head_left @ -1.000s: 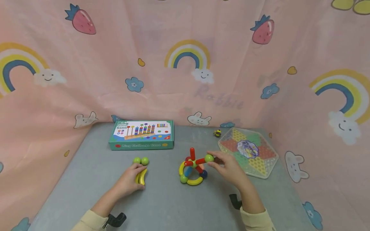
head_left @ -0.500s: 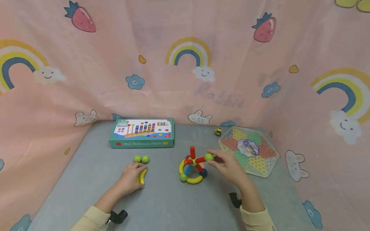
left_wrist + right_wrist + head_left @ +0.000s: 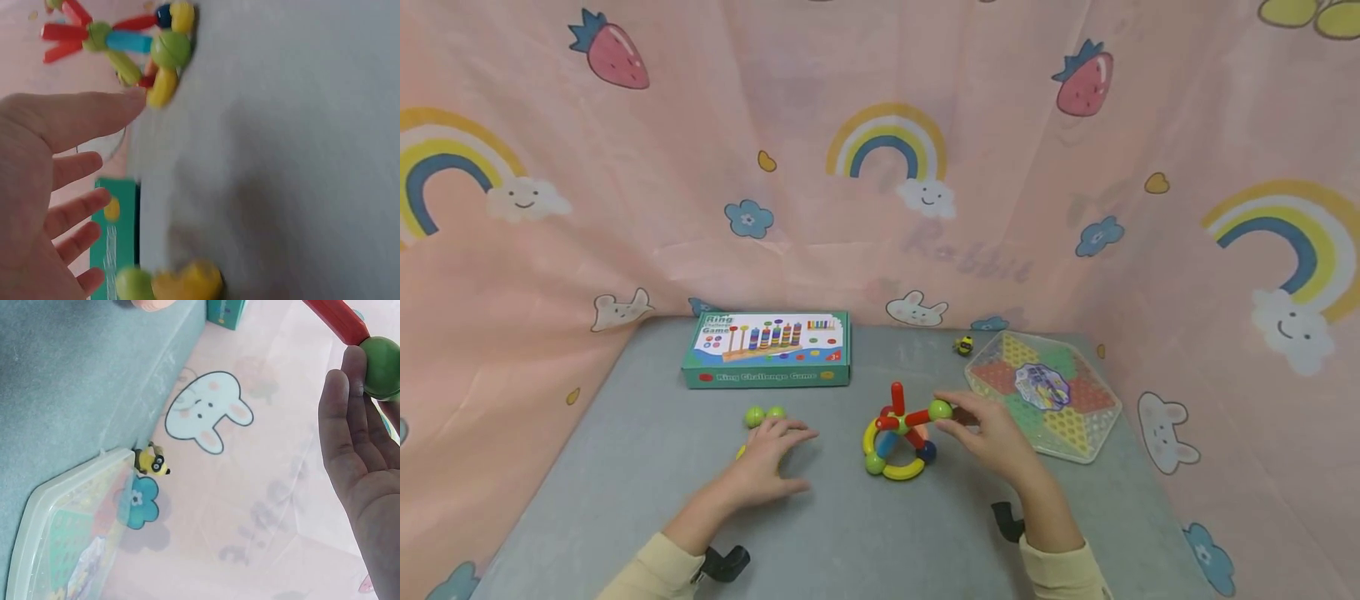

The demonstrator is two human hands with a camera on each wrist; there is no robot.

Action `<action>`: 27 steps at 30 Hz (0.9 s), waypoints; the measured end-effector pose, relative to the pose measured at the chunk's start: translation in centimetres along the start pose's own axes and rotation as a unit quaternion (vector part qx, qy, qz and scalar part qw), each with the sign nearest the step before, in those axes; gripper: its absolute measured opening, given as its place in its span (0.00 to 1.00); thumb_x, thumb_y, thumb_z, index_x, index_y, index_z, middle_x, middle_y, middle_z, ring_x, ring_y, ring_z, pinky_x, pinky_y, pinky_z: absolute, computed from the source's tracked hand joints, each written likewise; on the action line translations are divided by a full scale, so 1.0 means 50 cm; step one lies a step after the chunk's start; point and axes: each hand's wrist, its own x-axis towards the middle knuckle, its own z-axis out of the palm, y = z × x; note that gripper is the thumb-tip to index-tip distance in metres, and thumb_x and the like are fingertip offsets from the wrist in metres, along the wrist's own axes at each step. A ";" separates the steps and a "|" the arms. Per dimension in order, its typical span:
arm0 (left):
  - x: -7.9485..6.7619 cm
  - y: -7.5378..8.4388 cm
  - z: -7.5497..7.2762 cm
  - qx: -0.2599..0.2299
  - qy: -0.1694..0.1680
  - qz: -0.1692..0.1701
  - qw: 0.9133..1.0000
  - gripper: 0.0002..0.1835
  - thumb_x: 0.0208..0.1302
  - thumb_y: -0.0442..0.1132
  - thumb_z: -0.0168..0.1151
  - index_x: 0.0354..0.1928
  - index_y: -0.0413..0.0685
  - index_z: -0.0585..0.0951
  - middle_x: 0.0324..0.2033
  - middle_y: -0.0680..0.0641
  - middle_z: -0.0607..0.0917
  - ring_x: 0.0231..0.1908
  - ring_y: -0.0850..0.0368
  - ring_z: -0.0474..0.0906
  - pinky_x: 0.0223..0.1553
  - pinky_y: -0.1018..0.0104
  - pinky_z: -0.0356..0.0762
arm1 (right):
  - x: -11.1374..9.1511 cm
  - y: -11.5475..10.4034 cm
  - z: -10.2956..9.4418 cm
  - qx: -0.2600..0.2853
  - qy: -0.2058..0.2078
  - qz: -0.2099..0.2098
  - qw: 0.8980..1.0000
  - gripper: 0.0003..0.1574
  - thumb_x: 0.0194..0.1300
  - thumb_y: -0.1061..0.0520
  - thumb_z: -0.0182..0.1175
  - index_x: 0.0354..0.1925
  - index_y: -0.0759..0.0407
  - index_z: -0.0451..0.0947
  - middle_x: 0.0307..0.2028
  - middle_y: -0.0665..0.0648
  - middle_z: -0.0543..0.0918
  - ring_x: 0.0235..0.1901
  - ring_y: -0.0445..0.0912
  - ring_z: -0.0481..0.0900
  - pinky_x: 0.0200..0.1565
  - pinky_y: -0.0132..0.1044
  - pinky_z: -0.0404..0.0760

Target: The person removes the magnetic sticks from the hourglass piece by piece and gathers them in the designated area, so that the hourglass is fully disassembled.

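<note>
Left hand (image 3: pixel 762 468), fingers spread and empty, has moved off the yellow pieces (image 3: pixel 194 282). Right hand (image 3: pixel 996 433) pinches the green ball (image 3: pixel 940 410) on the rod structure (image 3: pixel 902 426) between them; steady, light pressure should prevent tipping.

One toy structure (image 3: pixel 901 424), two loose balls (image 3: pixel 755 417); one box (image 3: pixel 767 379)

I record Ring Challenge Game box (image 3: pixel 767 354) near table (image 3: pixel 865 542) back-left corner, Chinese checkers board (image 3: pixel 1043 396) back-right; ball-and-rod model (image 3: pixel 901 424) between, nearer front edge.
</note>
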 end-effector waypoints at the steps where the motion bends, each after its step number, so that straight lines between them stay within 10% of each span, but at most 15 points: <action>1: 0.006 0.010 0.002 -0.012 0.000 0.005 1.000 0.38 0.49 0.45 0.81 0.64 0.51 0.79 0.62 0.47 0.77 0.66 0.43 0.64 0.65 0.34 0.59 | -0.001 0.001 0.000 0.000 0.001 0.000 1.000 0.26 0.67 0.55 0.67 0.61 0.57 0.79 0.52 0.56 0.86 0.43 0.46 0.84 0.49 0.45 0.86; 10: 0.070 0.099 0.046 -0.047 0.011 0.002 0.999 0.38 0.53 0.46 0.78 0.67 0.49 0.76 0.63 0.45 0.78 0.64 0.44 0.68 0.63 0.39 0.69 | -0.003 0.005 -0.001 0.006 -0.001 0.011 1.000 0.26 0.66 0.54 0.68 0.62 0.55 0.79 0.53 0.54 0.85 0.44 0.45 0.83 0.50 0.44 0.86; 18: 0.107 0.144 0.121 -0.069 -0.030 -0.113 0.991 0.40 0.53 0.62 0.75 0.61 0.43 0.78 0.46 0.47 0.83 0.42 0.53 0.76 0.41 0.56 0.80 | -0.007 0.010 0.002 0.019 0.003 0.002 1.000 0.29 0.63 0.58 0.70 0.62 0.56 0.79 0.52 0.55 0.85 0.43 0.48 0.83 0.48 0.47 0.86; 27: 0.126 0.146 0.167 -0.081 0.023 -0.117 0.990 0.25 0.62 0.48 0.72 0.57 0.42 0.79 0.35 0.51 0.81 0.32 0.58 0.73 0.32 0.66 0.75 | -0.010 0.013 0.003 0.021 -0.002 0.014 1.000 0.35 0.60 0.64 0.72 0.65 0.56 0.76 0.55 0.57 0.84 0.42 0.46 0.84 0.49 0.46 0.86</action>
